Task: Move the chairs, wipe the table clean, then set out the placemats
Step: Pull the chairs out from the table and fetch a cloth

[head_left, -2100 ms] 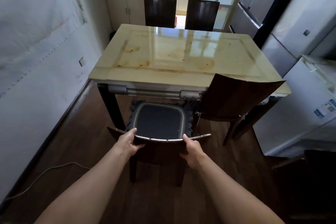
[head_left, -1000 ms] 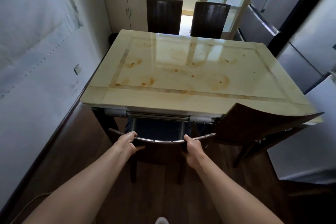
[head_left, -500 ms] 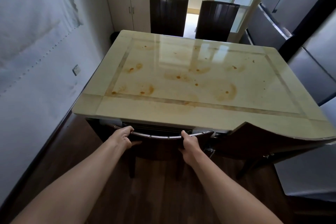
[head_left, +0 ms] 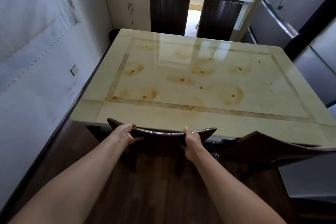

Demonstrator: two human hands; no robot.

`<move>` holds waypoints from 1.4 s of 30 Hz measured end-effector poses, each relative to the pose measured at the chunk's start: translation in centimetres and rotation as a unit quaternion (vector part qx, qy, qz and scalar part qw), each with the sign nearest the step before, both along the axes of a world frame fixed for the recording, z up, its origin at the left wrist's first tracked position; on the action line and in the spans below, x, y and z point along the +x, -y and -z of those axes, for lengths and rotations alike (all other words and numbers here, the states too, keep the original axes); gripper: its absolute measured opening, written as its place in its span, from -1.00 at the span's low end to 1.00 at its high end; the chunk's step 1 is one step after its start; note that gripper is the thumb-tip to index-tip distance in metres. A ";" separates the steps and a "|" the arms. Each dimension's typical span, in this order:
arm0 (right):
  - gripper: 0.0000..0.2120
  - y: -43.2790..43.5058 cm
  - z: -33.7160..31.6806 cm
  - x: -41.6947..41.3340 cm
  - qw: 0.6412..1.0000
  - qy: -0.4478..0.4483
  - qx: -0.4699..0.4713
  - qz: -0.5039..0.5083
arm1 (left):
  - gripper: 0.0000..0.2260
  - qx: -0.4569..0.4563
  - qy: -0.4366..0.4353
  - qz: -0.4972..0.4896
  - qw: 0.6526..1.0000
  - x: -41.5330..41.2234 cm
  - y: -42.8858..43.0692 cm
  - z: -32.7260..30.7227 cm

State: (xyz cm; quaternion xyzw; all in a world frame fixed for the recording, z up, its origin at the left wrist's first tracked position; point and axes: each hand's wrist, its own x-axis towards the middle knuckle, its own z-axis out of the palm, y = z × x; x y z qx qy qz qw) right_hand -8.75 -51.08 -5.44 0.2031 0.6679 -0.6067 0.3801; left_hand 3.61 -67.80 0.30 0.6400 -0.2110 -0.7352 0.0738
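Observation:
A dark wooden chair (head_left: 160, 139) stands at the near side of the table, its backrest against the table edge and its seat hidden beneath. My left hand (head_left: 125, 132) grips the left part of the backrest's top rail. My right hand (head_left: 191, 141) grips the right part. The cream glossy table (head_left: 181, 112) carries several orange-brown stains over its middle. A second dark chair (head_left: 272, 152) sits beside the first on the right, turned at an angle.
Two more dark chairs (head_left: 169, 14) (head_left: 218, 18) stand at the table's far side. A white wall (head_left: 36, 60) runs close along the left. Grey appliances (head_left: 312, 32) fill the right. A cream cabinet (head_left: 127, 3) stands at the back left. Dark wood floor (head_left: 154, 196) lies below.
The chair in my hands has slid forward under the table until its seat is hidden. I have moved closer, so the tabletop fills more of the view.

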 end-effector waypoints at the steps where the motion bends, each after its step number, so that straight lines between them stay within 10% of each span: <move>1: -0.57 0.2 -0.1 -0.1 1.000 0.001 0.002 0.000 | -0.81 0.002 -0.003 -0.002 1.000 -0.2 0.1 -0.2; 18: -0.55 0.6 -0.9 0.0 1.000 -0.003 -0.014 -0.008 | -0.81 0.008 -0.050 -0.002 0.999 0.1 0.5 -0.5; 25: -0.92 -0.1 -4.8 1.5 0.999 0.005 0.000 -0.032 | -0.83 -0.074 -0.089 0.056 0.992 3.4 -0.1 -3.1; 33: -0.53 5.8 -11.1 8.5 0.983 0.005 -0.045 -0.175 | -0.57 -0.184 -0.111 0.065 0.974 8.9 0.8 -7.8; 42: -0.56 15.4 -14.7 15.2 0.965 -0.024 -0.128 -0.228 | -0.55 -0.234 -0.138 0.021 0.962 17.3 8.0 -10.4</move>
